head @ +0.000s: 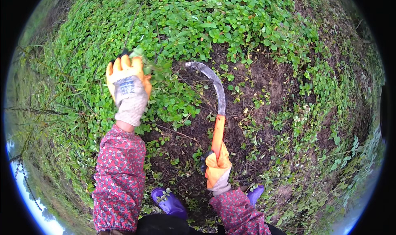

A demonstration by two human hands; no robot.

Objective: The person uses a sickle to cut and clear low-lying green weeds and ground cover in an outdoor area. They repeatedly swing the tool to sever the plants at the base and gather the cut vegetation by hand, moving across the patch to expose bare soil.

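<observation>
My right hand [218, 167], in an orange-coated work glove, is closed around the orange handle of a sickle [219, 95]. Its curved grey metal blade points away from me and hooks to the left over bare soil. To the left, my left hand [128, 80] wears a similar glove with a pale knit back, reaching over low green leafy plants [176, 98]. Its fingers curl, and blurred greenery shows beside the thumb; whether they grip it cannot be told.
Dense leafy ground cover [247, 15] spreads ahead. Dark soil [188, 160] with scattered sprigs lies before my purple boots [170, 202]. Thin dry stems [176, 131] cross the ground, and tall grass stalks [40, 111] stand at the left.
</observation>
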